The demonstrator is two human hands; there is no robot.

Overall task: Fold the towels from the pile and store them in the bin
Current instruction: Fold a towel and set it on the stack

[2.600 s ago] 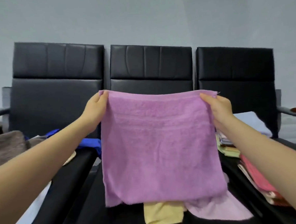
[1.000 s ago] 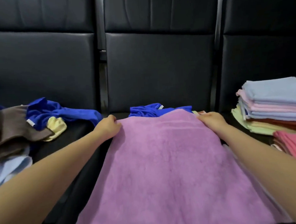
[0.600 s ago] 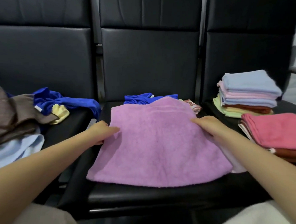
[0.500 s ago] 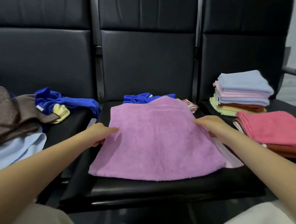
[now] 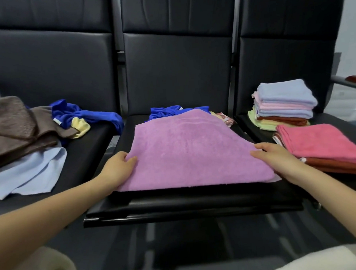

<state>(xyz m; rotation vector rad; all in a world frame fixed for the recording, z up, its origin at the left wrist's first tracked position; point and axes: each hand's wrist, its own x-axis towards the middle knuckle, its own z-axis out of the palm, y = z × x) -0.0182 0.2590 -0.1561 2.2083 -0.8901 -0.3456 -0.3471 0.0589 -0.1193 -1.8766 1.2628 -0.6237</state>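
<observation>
A purple towel (image 5: 190, 150) lies spread flat on the middle black seat (image 5: 197, 200), partly over a crumpled blue cloth (image 5: 167, 111). My left hand (image 5: 118, 169) holds the towel's left edge near the front, thumb on top and fingers tucked under. At the right edge near the front, my right hand (image 5: 274, 157) pinches the towel. An unfolded pile lies on the left seat: brown towels (image 5: 13, 127), a blue cloth (image 5: 83, 115), a yellow cloth (image 5: 80, 124) and a light blue cloth (image 5: 28, 173). No bin is in view.
On the right seat stand a tall stack of folded pastel towels (image 5: 282, 104) and a lower stack topped by a pink-red towel (image 5: 320, 144). A small patterned cloth (image 5: 224, 118) peeks out behind the purple towel. Black seat backs (image 5: 177, 68) rise behind.
The purple towel was held up by its top corners, then laid flat on the middle seat. Both hands have slid from its far corners along the side edges toward the front.
</observation>
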